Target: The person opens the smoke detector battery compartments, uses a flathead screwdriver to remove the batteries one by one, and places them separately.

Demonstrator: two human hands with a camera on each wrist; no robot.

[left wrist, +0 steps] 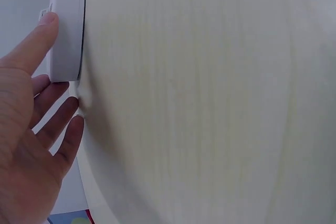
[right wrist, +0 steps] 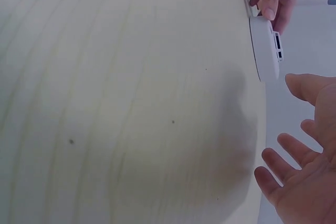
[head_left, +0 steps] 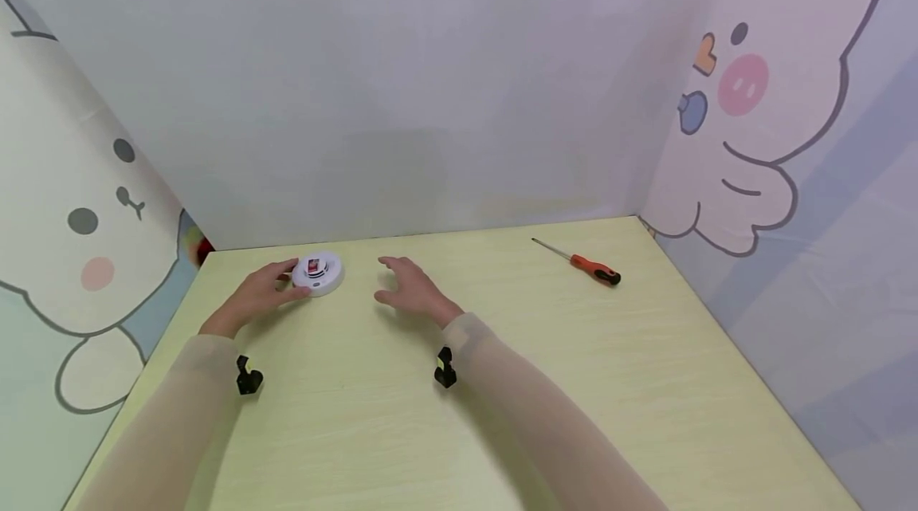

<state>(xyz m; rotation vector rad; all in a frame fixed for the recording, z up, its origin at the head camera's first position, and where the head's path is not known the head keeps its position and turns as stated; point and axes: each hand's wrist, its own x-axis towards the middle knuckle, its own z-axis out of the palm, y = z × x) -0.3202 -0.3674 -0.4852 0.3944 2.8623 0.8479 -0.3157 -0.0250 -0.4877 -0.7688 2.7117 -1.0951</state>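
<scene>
A round white smoke detector with a slotted raised centre and a small red label lies flat on the table, left of the middle. My left hand holds its left edge, thumb on the near side and index finger on the far side; the left wrist view shows the thumb against the detector's rim and the other fingers loosely spread. To the right of the detector, my right hand hovers apart from it, fingers relaxed and holding nothing. The right wrist view shows that palm with its fingers spread.
A screwdriver with an orange and black handle lies at the back right of the pale wooden table. Fabric walls with cartoon animals enclose the back and sides. A small black wrist mount sits at each cuff.
</scene>
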